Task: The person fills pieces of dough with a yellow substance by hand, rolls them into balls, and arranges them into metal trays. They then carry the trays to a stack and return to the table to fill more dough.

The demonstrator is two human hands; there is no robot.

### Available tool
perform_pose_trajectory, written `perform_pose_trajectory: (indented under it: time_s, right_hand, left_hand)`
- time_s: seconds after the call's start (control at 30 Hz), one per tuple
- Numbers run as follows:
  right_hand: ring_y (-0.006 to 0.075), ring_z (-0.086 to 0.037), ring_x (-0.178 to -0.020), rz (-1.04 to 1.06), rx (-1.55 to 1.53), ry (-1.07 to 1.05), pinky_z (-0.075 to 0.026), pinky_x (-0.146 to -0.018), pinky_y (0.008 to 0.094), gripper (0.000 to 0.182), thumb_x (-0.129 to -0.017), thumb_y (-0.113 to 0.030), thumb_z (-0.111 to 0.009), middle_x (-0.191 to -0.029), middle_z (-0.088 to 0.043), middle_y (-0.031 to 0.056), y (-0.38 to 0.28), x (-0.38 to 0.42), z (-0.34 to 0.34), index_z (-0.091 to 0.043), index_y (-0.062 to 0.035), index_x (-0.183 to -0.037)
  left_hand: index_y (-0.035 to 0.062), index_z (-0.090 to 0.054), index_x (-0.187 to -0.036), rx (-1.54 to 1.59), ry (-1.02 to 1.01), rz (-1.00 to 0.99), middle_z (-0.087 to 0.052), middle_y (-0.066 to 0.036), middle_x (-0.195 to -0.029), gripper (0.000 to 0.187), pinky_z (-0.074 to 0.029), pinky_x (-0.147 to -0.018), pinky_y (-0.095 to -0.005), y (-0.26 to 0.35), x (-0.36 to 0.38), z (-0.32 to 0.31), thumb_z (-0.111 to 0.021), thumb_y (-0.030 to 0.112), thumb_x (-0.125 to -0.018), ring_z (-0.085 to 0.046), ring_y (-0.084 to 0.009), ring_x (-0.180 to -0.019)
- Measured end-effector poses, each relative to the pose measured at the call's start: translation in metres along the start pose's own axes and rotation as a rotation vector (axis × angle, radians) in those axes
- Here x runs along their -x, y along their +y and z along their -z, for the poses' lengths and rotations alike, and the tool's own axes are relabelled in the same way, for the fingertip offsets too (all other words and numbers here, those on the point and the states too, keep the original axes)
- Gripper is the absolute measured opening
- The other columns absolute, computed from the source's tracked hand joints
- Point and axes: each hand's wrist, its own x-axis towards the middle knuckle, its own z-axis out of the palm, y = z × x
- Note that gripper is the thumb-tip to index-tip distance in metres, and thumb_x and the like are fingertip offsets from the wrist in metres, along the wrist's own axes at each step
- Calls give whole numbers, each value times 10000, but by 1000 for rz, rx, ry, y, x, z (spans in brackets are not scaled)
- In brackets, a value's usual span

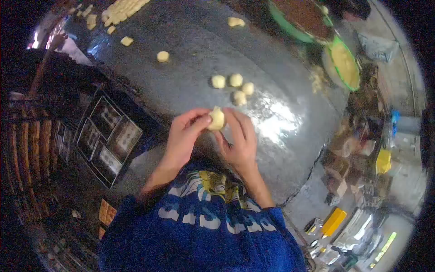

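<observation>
A pale piece of dough (pixel 218 119) is held up between my two hands, above the near edge of the table. My left hand (pixel 182 138) grips it from the left, the thumb pressed on its side. On the other side, my right hand (pixel 240 138) has its fingers curled against the dough, with the thumb below. The top of the dough looks pinched or folded. Just beyond my hands lie several round dough balls (pixel 236 80) in a loose cluster. Farther left sits a single dough ball (pixel 162 56).
The grey metal table (pixel 190 41) has a bright glare at right. More dough pieces (pixel 120 12) stand at the far left. A green-rimmed basin (pixel 290 28) with brown filling and a smaller green-rimmed bowl (pixel 334 63) are at the far right. A divided metal tray (pixel 108 136) lies left of me.
</observation>
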Motion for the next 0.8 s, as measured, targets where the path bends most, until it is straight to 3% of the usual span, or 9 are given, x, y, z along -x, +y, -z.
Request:
perform_pose_trajectory:
  time_s: [0.1,0.2,0.27,0.37,0.5,0.57,0.6,0.73,0.8]
  right_hand:
    - [335,-621,-922,14,-64,91,-506,-777,384,403,-712,-110,-763,-1049,-627,154,14,50,34,-626,-11,-1078]
    - [325,-637,-877,-206,-160,148,-510,-756,370,286,-735,-130,-740,-952,-652,141,12,76,69,-655,-20,-985]
    - [300,-643,-872,-215,-326,122,-510,-754,356,242,-742,-153,-736,-931,-660,130,6,95,95,-666,-25,-935]
    - [220,-659,-837,-500,-810,278,-508,-737,316,201,-757,-225,-731,-858,-682,84,-22,109,119,-681,-33,-786]
    - [135,-607,-871,-714,-908,52,-493,-730,311,260,-821,-262,-583,-962,-634,77,-12,116,134,-629,-26,-917]
    - [173,-660,-768,-1004,-1424,502,-520,-681,277,388,-847,-287,-580,-875,-681,87,-3,115,115,-641,24,-1071]
    - [222,-651,-836,-1114,-1315,497,-526,-762,345,456,-863,-340,-532,-922,-674,99,-7,89,121,-611,34,-1110]
    - [303,-575,-1020,-920,-1824,609,-431,-933,476,394,-890,-335,-510,-1074,-636,110,13,30,116,-619,15,-1035]
    - [300,-575,-1037,-941,-1851,594,-443,-928,439,456,-880,-348,-518,-1111,-618,140,53,12,111,-574,41,-1111]
  left_hand:
    - [-34,-624,-1089,-71,-8,134,-641,-78,-1060,239,-454,-894,-283,-22,35,-33,-578,89,-889,-594,-156,-1002]
    - [-2,-637,-1069,-242,-20,-314,-652,-73,-1047,226,-449,-923,-324,-24,55,-73,-593,90,-867,-610,-201,-1023]
    - [22,-644,-1052,-868,-351,-1031,-654,-80,-1057,246,-439,-950,-366,-19,64,-101,-647,130,-831,-614,-250,-1049]
    - [12,-657,-987,-763,-662,-1201,-679,-114,-999,291,-482,-928,-424,-26,66,-133,-719,211,-784,-655,-275,-988]
    - [4,-662,-971,-339,-766,-892,-688,-130,-971,263,-494,-918,-444,-44,46,-152,-730,176,-785,-672,-269,-945]
    - [-6,-651,-998,-297,-608,-722,-686,-132,-1000,258,-485,-934,-444,-57,36,-155,-724,136,-796,-665,-253,-972]
    - [-18,-633,-1023,-332,-632,-548,-677,-157,-1028,256,-462,-967,-406,-54,30,-152,-670,179,-864,-635,-274,-1022]
    - [-34,-492,-1251,-256,-512,-194,-617,-168,-1165,428,-423,-974,-367,-64,-3,-148,-595,195,-904,-573,-251,-1095]
    - [-40,-479,-1262,-366,-514,-212,-592,-172,-1205,445,-423,-976,-361,-57,-30,-139,-599,196,-905,-571,-231,-1101]
